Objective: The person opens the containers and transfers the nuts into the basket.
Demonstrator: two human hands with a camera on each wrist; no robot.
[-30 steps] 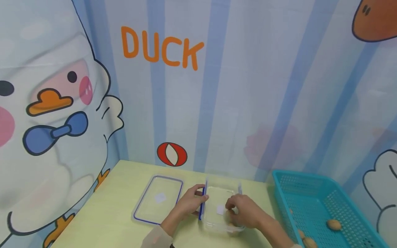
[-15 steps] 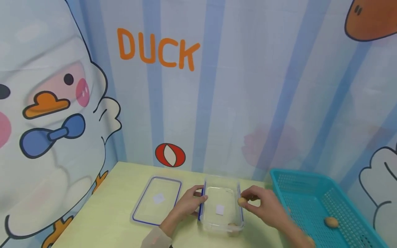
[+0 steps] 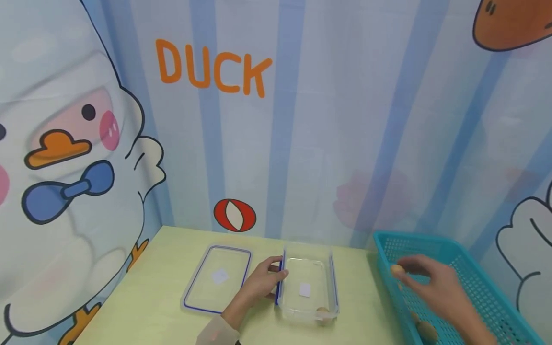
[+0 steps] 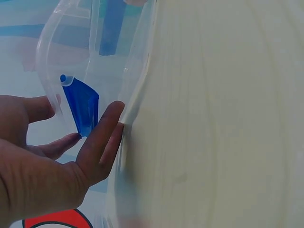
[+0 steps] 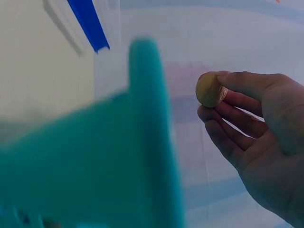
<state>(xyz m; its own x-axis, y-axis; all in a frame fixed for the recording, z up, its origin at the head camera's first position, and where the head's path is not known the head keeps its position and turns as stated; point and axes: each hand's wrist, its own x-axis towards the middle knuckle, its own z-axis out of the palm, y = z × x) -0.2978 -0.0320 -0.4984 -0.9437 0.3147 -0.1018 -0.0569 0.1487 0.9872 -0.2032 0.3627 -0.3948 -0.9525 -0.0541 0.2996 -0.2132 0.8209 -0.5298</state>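
Note:
My right hand [image 3: 437, 285] pinches a walnut [image 5: 208, 90] between thumb and fingertips, above the left rim of a turquoise basket [image 3: 435, 238]. Several walnuts lie lower in that basket, two of them [image 3: 427, 330] partly seen by its left wall. A clear plastic food box [image 3: 302, 268] with blue clasps stands uncovered on the table. At its left side my left hand [image 3: 260, 282] holds the wall, thumb over the rim and fingers outside by the blue clasp [image 4: 83, 104]. One walnut [image 3: 322, 314] sits in the box's near right corner.
Left of the box, a clear lid [image 3: 202, 287] with a blue seal lies flat on the pale yellow table [image 3: 142, 287]. A printed duck curtain [image 3: 323, 120] hangs behind the table's far edge. The basket's raised wall stands between box and right hand.
My right hand has lifted a walnut out of the box and carried it right, over the basket's rim. My left hand keeps its place on the box.

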